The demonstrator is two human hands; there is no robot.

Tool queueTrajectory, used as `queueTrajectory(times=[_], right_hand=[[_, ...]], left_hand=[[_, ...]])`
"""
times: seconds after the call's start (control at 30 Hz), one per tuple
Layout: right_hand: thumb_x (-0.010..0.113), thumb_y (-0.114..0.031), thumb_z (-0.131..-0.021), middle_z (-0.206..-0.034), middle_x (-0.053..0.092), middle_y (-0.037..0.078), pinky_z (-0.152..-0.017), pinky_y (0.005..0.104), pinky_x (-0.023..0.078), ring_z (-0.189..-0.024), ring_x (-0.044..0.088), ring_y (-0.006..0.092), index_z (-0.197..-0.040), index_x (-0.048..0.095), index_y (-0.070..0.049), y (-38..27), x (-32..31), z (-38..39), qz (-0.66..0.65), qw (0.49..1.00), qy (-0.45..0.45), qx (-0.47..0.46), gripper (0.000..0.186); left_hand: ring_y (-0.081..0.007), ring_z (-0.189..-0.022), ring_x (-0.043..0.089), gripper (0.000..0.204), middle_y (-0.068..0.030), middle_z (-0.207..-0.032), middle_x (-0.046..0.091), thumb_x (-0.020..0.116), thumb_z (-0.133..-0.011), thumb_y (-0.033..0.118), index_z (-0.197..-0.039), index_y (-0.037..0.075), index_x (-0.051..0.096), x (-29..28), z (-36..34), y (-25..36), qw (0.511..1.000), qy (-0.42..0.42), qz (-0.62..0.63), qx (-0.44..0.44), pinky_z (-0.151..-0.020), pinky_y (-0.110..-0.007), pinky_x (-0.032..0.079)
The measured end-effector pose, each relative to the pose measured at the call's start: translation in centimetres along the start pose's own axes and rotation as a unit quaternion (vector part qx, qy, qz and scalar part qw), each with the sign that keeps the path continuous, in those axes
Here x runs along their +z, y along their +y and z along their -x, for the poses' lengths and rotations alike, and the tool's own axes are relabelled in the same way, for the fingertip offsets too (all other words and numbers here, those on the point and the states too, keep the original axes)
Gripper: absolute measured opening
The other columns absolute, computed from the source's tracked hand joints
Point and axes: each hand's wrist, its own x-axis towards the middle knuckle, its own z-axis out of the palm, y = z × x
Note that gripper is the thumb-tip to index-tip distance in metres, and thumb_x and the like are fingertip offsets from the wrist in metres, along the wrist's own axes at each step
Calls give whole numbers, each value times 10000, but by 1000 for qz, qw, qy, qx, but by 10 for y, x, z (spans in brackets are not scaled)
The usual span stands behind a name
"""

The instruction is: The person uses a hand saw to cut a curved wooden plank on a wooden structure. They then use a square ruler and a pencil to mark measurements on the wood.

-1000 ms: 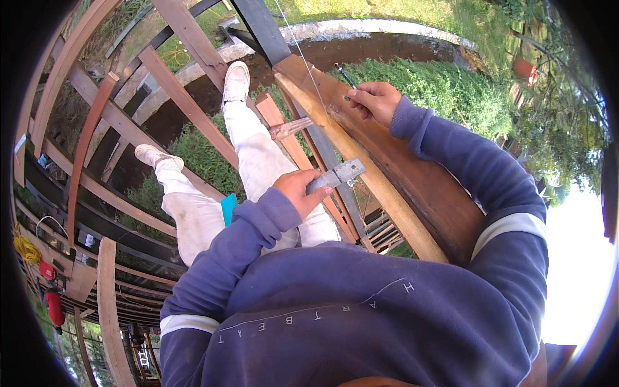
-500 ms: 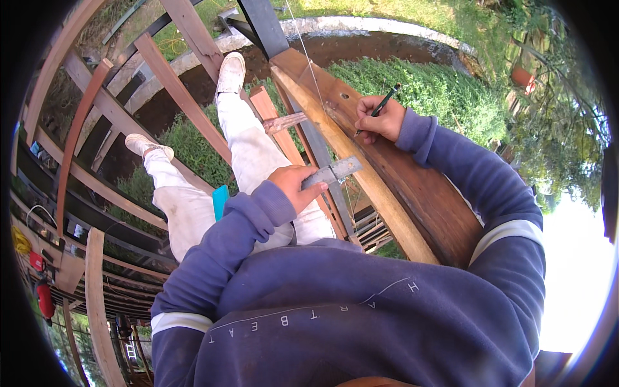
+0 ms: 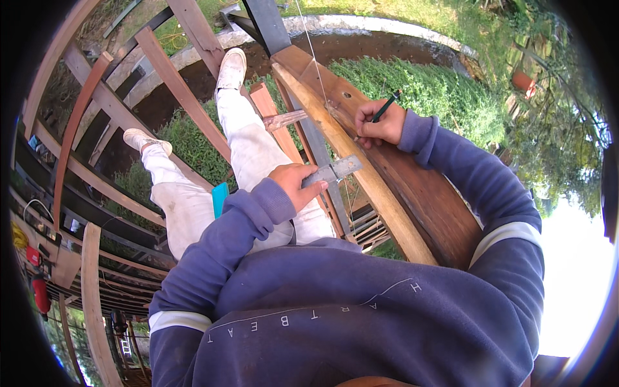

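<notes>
Green pencil (image 3: pixel 387 105), slanted between right fingers (image 3: pixel 370 130)

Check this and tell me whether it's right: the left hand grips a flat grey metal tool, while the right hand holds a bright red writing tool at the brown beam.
Not quite: the head view shows that the writing tool in the right hand is dark green, not bright red. The rest stands.

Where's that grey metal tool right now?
Near the centre of the head view, the grey metal tool is in the person's left hand, its free end appearing over the pale timber.
</notes>
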Motion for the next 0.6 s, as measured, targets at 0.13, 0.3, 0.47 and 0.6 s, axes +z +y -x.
queueTrajectory(times=[0.13,0.3,0.47,0.6], right_hand=[[609,-90,-875,-759,679,61,-536,252,487,-641,657,106,-861,616,-32,-5,0,2,9,1000,-8,-2,60],[645,-114,-857,-670,634,15,-558,280,477,-615,627,97,-793,596,-64,-3,-3,3,39,999,-22,8,95],[653,-63,-849,-697,642,45,-523,264,487,-599,632,105,-804,625,-18,-10,2,5,50,998,-32,31,69],[659,-112,-857,-665,632,24,-548,285,479,-610,638,102,-767,582,-53,-3,4,3,43,998,-34,16,132]], left_hand=[[-377,-735,640,437,-218,-771,656,662,-926,391,-1068,-21,684,0,0,0,1000,0,2,3,-684,-455,490],[-332,-778,656,347,-201,-849,685,699,-908,291,-1092,-3,697,-4,-1,6,999,-29,-2,-34,-727,-408,505],[-380,-717,643,421,-222,-742,646,649,-934,382,-1056,-18,687,-2,-1,2,1000,-16,-4,-2,-669,-461,486],[-380,-698,635,403,-212,-706,634,647,-935,379,-1039,-9,690,-3,-1,3,1000,-20,-1,-7,-659,-465,479]])
